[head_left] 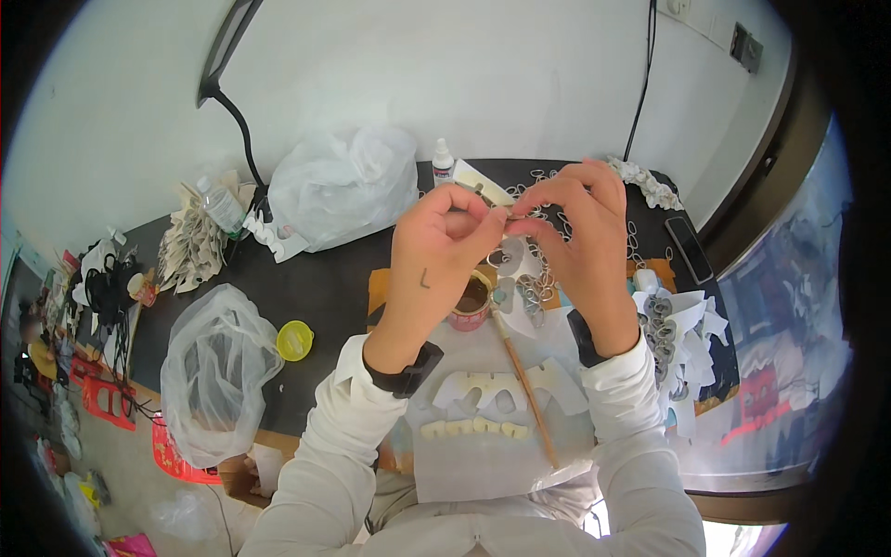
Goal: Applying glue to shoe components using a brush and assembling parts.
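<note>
White wall (pixel 520 84), black table (pixel 325 288), grey floor (pixel 135 469), perhaps a window (pixel 789 269)

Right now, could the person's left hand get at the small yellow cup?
Probably yes: nothing tall seems to stand between the left hand and the small yellow cup, though that hand seems to be pinching a small piece.

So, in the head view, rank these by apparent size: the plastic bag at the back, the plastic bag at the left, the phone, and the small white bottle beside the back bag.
1. Left bag and back bag: too alike to rank
2. Phone
3. Small white bottle, as far as it shows
</note>
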The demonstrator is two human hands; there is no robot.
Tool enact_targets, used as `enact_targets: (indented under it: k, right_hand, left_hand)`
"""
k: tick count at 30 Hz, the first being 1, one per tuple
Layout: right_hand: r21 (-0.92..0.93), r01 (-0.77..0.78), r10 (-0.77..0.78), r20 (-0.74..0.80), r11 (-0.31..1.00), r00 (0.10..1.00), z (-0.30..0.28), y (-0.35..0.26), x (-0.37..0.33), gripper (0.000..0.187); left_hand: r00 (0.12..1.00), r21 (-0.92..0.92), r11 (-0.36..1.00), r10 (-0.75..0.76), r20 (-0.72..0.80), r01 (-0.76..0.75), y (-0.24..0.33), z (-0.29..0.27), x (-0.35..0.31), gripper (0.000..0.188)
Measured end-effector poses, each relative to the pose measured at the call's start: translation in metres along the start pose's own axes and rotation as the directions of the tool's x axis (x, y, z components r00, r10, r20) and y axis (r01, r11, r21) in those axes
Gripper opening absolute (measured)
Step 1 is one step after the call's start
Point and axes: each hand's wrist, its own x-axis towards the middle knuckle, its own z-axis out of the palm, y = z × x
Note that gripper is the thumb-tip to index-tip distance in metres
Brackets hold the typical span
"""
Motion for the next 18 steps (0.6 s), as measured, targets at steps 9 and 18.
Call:
enact_targets:
  k: [9, 18]
  right_hand:
    - [-0.065, 0.046, -0.050, -0.062, 0.997, 0.997, 0.006, 0.004, -0.004, 0.027]
    - [-0.068, -0.084, 0.071, -0.182, 0.994, 0.981, 0.019, -0.004, -0.011, 0.024]
  left_hand:
    - [0.999, -0.127, 0.991, -0.038, 0.018, 0.040, 0.001, 0.004, -0.002, 0.018]
    - [0.999, -0.190, 0.982, 0.000, 0.043, 0.008, 0.002, 0.009, -0.006, 0.017]
